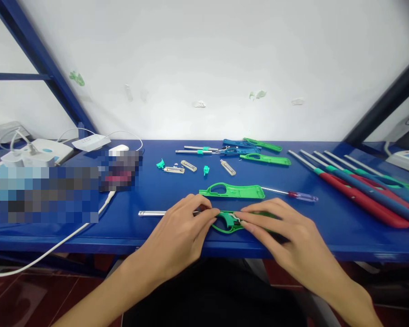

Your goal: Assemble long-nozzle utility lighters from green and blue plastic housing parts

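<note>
Near the table's front edge lies a green lighter shell [229,230] with a teal trigger [229,220] and a small wire inside. My left hand [187,227] is closed round the front of this shell, where a silver metal tube [152,213] sticks out to the left. My right hand [286,227] pinches at the shell's inner parts just right of the trigger, its palm covering the handle end. Directly behind, an empty green half shell [236,191] lies beside a screwdriver [301,196] with a clear purple handle.
Clear fuel tanks [228,167] and teal pieces [206,170] lie mid-table. Behind are blue shells, green shells [266,159] and metal tubes [193,152]. Several red and blue lighters [361,197] lie right. A white cable [61,243] and power adapters [37,156] are left.
</note>
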